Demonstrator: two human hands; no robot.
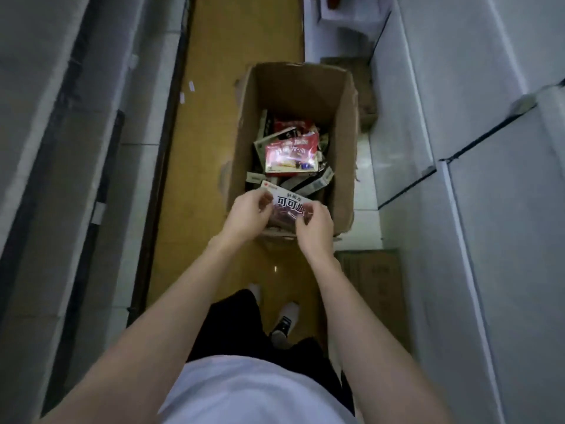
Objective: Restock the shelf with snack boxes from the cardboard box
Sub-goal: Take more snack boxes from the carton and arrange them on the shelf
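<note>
Both hands meet over the near end of the tall open brown cardboard box (293, 96) that stands on the tan floor strip. The left hand (249, 217) and the right hand (315, 226) hold one flat white snack box with bold dark lettering and a red logo corner (286, 203) between them. Left fingers curl over its near-left edge; right fingers (305, 214) pinch its near-right edge. So each hand is closed on the box, not spread.

Two-handed hold probably because the box is wide and thin, and gripping both short edges keeps it level as it comes up out of the carton. It sits at the carton mouth, just beyond both grips, tilted slightly, printed face up.

Farther from the grips, deeper in the carton: a red-and-white snack pack with a glossy film front (290, 156) lies on top of a loose heap. Dark and pale boxes (312, 185) jut out edgewise beneath it. The stock is jumbled, so picks go one at a time.

Hard to tell:
- underside of the held box is hidden by both hands
- thumbs are mostly hidden
- carton floor is not visible
- motion blur smears the small print
- pale panels right of the grips may be shelving or cabinets; no shelf with product is in view
- a second brown carton (371, 270) sits low right, partly behind the right forearm
</note>
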